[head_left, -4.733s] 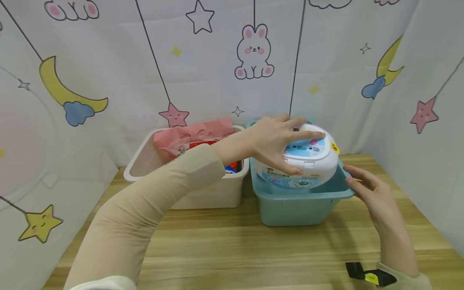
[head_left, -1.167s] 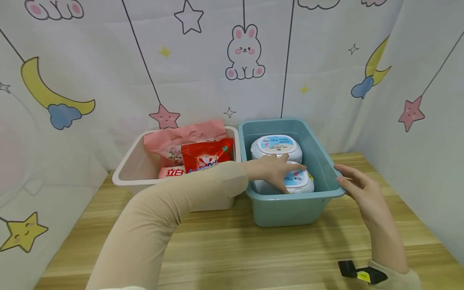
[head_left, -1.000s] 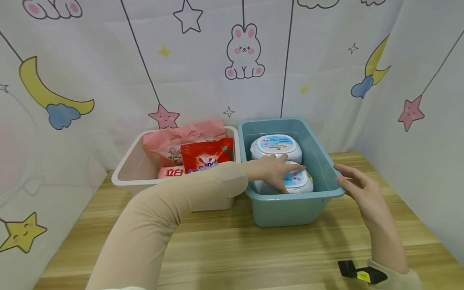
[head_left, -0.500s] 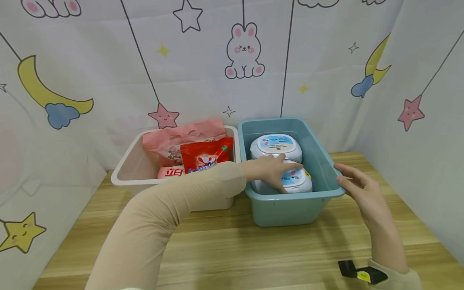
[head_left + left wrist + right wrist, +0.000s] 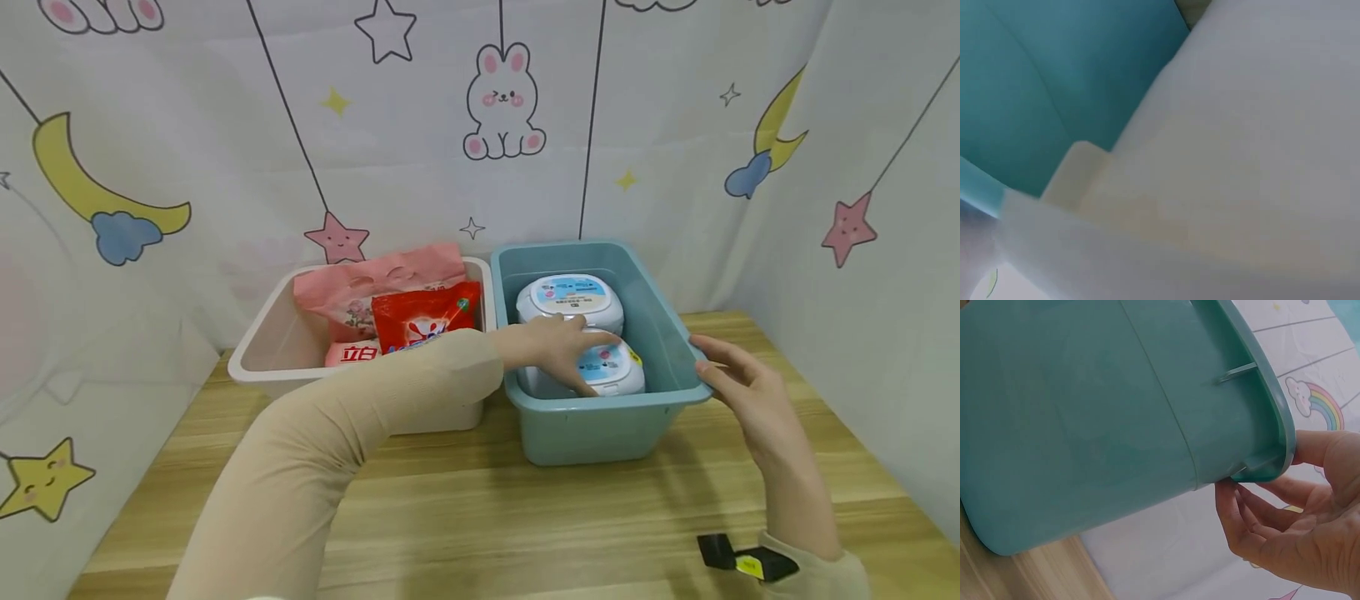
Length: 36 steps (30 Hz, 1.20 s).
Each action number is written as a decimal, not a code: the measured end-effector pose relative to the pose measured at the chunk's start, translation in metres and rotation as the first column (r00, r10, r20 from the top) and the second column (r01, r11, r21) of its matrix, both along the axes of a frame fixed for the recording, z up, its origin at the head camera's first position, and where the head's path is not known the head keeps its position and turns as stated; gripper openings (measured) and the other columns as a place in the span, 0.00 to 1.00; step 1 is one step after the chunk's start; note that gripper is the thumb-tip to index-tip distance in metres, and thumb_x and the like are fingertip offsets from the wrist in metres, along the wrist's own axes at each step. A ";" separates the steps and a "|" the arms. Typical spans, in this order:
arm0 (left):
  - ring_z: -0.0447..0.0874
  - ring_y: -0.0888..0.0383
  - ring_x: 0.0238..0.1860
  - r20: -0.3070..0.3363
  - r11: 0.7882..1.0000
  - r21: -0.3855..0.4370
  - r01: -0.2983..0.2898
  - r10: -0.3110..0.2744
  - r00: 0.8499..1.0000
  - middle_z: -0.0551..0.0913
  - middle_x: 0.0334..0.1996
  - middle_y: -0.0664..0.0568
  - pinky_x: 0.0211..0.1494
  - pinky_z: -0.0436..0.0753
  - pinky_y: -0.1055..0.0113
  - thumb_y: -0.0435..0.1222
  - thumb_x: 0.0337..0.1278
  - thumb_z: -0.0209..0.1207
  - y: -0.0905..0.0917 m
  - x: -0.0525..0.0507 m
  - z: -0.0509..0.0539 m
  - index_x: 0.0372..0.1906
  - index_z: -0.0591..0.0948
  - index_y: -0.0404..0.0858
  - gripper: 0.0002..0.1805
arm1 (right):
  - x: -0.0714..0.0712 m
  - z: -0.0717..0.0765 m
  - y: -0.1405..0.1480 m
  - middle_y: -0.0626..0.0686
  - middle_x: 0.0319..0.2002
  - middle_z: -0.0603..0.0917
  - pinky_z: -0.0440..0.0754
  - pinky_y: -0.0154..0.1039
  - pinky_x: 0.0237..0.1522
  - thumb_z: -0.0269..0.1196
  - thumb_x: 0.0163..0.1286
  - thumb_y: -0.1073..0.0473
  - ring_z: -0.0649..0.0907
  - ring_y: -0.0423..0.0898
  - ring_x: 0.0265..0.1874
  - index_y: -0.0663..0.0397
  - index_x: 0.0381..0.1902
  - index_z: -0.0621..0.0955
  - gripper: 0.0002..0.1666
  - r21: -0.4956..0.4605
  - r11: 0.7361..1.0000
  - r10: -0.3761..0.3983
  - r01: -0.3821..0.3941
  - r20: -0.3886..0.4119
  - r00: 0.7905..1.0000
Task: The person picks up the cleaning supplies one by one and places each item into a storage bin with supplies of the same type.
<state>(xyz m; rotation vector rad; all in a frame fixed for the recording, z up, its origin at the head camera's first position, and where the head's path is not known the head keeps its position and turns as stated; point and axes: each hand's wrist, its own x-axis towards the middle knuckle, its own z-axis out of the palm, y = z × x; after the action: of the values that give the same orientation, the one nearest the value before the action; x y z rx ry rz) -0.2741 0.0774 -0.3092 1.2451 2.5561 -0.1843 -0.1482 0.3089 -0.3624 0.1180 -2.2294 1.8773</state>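
A blue-green plastic bin (image 5: 600, 417) stands on the table. Inside are two white lidded plastic tubs with blue labels, the far tub (image 5: 572, 302) behind the near tub (image 5: 611, 371). My left hand (image 5: 551, 346) spans the near tub from above, thumb at its front and fingers toward its back; some fingertips are hidden. In the left wrist view, a blurred white surface fills most of the picture, beside a blue-green bin wall (image 5: 1054, 75). My right hand (image 5: 738, 375) pinches the bin's right front rim, with the fingertips beneath it in the right wrist view.
Left of the bin stands an off-white bin (image 5: 270, 333) with a pink bag (image 5: 337, 287) and a red detergent bag (image 5: 427, 312) in it. A printed curtain (image 5: 420, 167) hangs close behind both bins. The wooden table (image 5: 465, 517) extends in front.
The near tub has gone down from above the bin's rim to inside it, in my left hand. Over the last second both hands stay nearly still; the view shifts slightly.
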 end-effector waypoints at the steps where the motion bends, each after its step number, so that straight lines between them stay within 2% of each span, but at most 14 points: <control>1: 0.68 0.47 0.64 -0.008 1.000 -0.003 -0.001 0.001 1.000 0.60 0.72 0.46 0.65 0.73 0.50 0.65 0.53 0.56 -0.001 0.000 0.001 0.75 0.51 0.63 0.46 | 0.000 0.000 -0.001 0.39 0.48 0.78 0.78 0.20 0.43 0.59 0.70 0.56 0.81 0.30 0.42 0.56 0.65 0.72 0.26 0.003 1.000 -0.001 0.001 0.001 1.000; 6: 0.63 0.44 0.70 -0.054 1.000 -0.014 -0.001 0.000 0.999 0.61 0.71 0.47 0.66 0.71 0.48 0.66 0.54 0.54 -0.006 0.003 0.005 0.74 0.55 0.60 0.44 | -0.002 0.003 -0.002 0.40 0.49 0.76 0.77 0.19 0.43 0.59 0.71 0.56 0.81 0.29 0.42 0.55 0.65 0.72 0.27 0.027 1.000 -0.011 0.011 0.001 1.000; 9: 0.65 0.46 0.67 -0.071 1.000 -0.008 0.014 -0.014 0.997 0.65 0.68 0.49 0.64 0.73 0.50 0.66 0.55 0.53 -0.008 0.006 0.007 0.73 0.59 0.58 0.41 | -0.002 0.004 0.000 0.40 0.49 0.76 0.77 0.19 0.43 0.58 0.71 0.56 0.80 0.29 0.42 0.54 0.65 0.72 0.26 0.043 0.999 -0.011 0.011 -0.001 1.000; 14: 0.73 0.54 0.57 -0.100 0.999 0.014 0.050 -0.049 0.994 0.73 0.60 0.53 0.55 0.78 0.58 0.62 0.60 0.52 -0.009 0.012 0.013 0.69 0.67 0.54 0.34 | -0.001 0.006 0.004 0.38 0.49 0.75 0.77 0.19 0.42 0.57 0.72 0.56 0.79 0.29 0.42 0.52 0.66 0.72 0.26 0.066 0.997 -0.026 0.027 -0.006 1.000; 17: 0.75 0.58 0.55 -0.102 0.998 0.025 0.053 -0.050 0.994 0.76 0.59 0.55 0.55 0.79 0.60 0.59 0.62 0.53 -0.010 0.015 0.019 0.65 0.73 0.52 0.30 | -0.001 0.006 0.004 0.35 0.50 0.74 0.77 0.19 0.41 0.57 0.72 0.55 0.79 0.28 0.42 0.51 0.68 0.69 0.28 0.087 0.995 -0.042 0.042 0.004 0.999; 19: 0.76 0.59 0.56 -0.090 0.998 0.044 0.043 -0.039 0.995 0.77 0.59 0.56 0.56 0.79 0.61 0.57 0.63 0.53 -0.012 0.017 0.022 0.64 0.75 0.51 0.27 | -0.001 0.006 0.003 0.34 0.52 0.73 0.78 0.20 0.41 0.56 0.72 0.53 0.80 0.27 0.43 0.50 0.70 0.67 0.30 0.138 0.989 -0.060 0.058 0.009 0.998; 24: 0.76 0.60 0.57 -0.083 0.995 0.102 0.015 -0.006 0.997 0.79 0.58 0.56 0.55 0.79 0.63 0.55 0.63 0.54 -0.022 0.020 0.028 0.62 0.77 0.51 0.25 | -0.002 0.009 -0.001 0.44 0.58 0.71 0.74 0.19 0.42 0.52 0.74 0.48 0.76 0.24 0.45 0.48 0.73 0.62 0.32 0.299 0.950 -0.105 0.095 0.017 0.994; 29: 0.77 0.59 0.55 -0.098 0.991 0.130 0.010 0.003 0.995 0.80 0.57 0.55 0.53 0.80 0.64 0.54 0.63 0.54 -0.033 0.025 0.029 0.61 0.77 0.50 0.25 | -0.005 0.017 -0.004 0.58 0.64 0.69 0.70 0.22 0.42 0.52 0.74 0.45 0.72 0.23 0.46 0.49 0.73 0.62 0.34 0.399 0.911 -0.123 0.101 0.030 0.992; 32: 0.78 0.58 0.54 -0.101 0.990 0.141 0.003 0.011 0.995 0.80 0.57 0.54 0.50 0.81 0.64 0.54 0.63 0.54 -0.038 0.029 0.027 0.61 0.77 0.50 0.25 | -0.005 0.022 -0.006 0.63 0.65 0.69 0.71 0.30 0.43 0.52 0.74 0.45 0.71 0.30 0.47 0.54 0.72 0.62 0.35 0.454 0.885 -0.125 0.100 0.026 0.992; 36: 0.79 0.59 0.52 -0.122 0.987 0.158 0.000 0.019 0.992 0.80 0.55 0.54 0.46 0.81 0.66 0.54 0.62 0.55 -0.044 0.033 0.022 0.61 0.77 0.51 0.24 | -0.006 0.027 -0.010 0.64 0.64 0.70 0.69 0.30 0.43 0.53 0.74 0.48 0.70 0.39 0.51 0.59 0.71 0.63 0.34 0.509 0.855 -0.108 0.102 -0.018 0.994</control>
<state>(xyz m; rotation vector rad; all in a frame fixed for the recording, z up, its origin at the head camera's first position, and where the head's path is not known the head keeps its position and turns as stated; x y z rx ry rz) -0.2416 0.0338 -0.2874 1.3150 2.7285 -0.0588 -0.1540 0.2991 -0.3355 0.0676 -2.6265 1.1908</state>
